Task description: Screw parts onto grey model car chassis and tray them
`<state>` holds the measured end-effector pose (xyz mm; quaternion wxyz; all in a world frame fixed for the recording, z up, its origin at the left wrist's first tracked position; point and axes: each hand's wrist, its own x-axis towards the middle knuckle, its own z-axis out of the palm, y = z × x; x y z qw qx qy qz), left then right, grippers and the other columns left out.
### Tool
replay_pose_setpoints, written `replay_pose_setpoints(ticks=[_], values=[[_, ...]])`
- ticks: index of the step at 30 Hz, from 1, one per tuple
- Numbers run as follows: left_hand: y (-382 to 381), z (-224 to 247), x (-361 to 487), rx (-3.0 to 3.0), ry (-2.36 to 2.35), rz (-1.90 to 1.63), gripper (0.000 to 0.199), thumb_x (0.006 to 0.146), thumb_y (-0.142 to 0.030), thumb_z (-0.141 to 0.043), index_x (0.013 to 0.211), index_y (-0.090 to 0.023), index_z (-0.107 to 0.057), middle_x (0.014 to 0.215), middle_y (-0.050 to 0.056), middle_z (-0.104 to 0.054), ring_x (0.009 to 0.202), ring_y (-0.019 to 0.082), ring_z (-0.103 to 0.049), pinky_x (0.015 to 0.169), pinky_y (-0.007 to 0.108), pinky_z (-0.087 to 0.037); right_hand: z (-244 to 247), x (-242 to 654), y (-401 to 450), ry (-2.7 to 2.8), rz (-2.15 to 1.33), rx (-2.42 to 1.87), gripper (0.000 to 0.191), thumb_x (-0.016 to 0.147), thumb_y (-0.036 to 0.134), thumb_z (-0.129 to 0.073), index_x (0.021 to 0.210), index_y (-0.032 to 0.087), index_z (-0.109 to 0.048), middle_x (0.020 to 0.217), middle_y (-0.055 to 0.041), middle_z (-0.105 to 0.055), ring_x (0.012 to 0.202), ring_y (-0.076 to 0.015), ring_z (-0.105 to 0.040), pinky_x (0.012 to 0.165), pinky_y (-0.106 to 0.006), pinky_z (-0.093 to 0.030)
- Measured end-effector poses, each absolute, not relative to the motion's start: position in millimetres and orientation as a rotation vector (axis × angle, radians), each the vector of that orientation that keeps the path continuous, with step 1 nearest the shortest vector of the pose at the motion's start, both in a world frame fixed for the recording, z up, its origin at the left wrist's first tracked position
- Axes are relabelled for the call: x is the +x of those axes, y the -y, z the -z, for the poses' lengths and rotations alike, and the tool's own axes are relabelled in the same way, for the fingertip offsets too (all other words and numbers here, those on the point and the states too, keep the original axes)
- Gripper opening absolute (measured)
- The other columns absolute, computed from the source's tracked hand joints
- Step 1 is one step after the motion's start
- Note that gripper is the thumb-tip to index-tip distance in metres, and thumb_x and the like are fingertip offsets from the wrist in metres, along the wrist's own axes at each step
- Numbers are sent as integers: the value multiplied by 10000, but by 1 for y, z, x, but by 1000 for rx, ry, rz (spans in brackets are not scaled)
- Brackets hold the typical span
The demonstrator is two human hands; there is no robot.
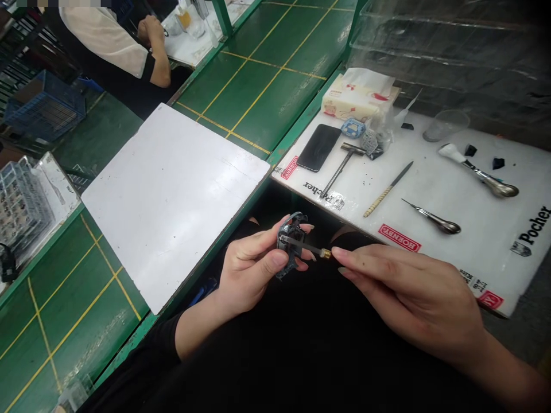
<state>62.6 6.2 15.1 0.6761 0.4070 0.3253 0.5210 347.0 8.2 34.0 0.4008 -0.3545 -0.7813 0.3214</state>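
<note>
Near the middle of the head view, my left hand (pixel 252 267) grips a small dark moulded part (pixel 289 244) between thumb and fingers, above my lap. A thin flat file-like tool (pixel 305 246) with a brass-coloured end reaches across to the part, its tip against or inside it. The fingertips of my right hand (pixel 413 298) are closed at that brass end. On the white mat (pixel 456 252) lie a hammer (pixel 340 171), a file with a wrapped handle (pixel 387 189), a small metal-handled tool (pixel 433 217) and a larger one (pixel 491 178).
A white board (pixel 176 201) lies across the green bench at the left. A black phone (pixel 319 148), a tissue pack (pixel 357 97) and a clear cup (pixel 445 125) stand on the mat's far side. Another person's arm (pixel 157 63) is at the upper left.
</note>
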Motion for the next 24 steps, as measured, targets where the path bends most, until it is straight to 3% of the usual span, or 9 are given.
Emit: replay_pose_setpoints(ticks=[6,10,24], values=[[-5,-14,61,927,-729,-1179,389,1191,-334,-913,1579,-309,-942,1623,186,-902,1085,264,-969,976,392,-839,-34,346,-10,1961,-832,-894,564,1174,-20,-760,1597,337,-868,1138,-28,-944,911,-197,-930,800,-294,-759],[-5,-14,62,918,-734,-1198,393,1187,-328,-918,1579,-343,-940,1609,181,-910,1068,260,-970,967,392,-840,-35,345,-10,1968,-834,-925,576,1169,-11,-764,1610,347,-860,1155,-23,-960,870,-197,-926,773,-300,-762],[-4,-15,60,912,-739,-1181,379,1185,-352,-924,1558,-296,-953,1606,187,-910,1090,277,-972,964,401,-844,-34,341,-9,1939,-853,-921,521,1174,-5,-759,1544,342,-876,1160,-30,-958,938,-207,-943,807,-298,-768]])
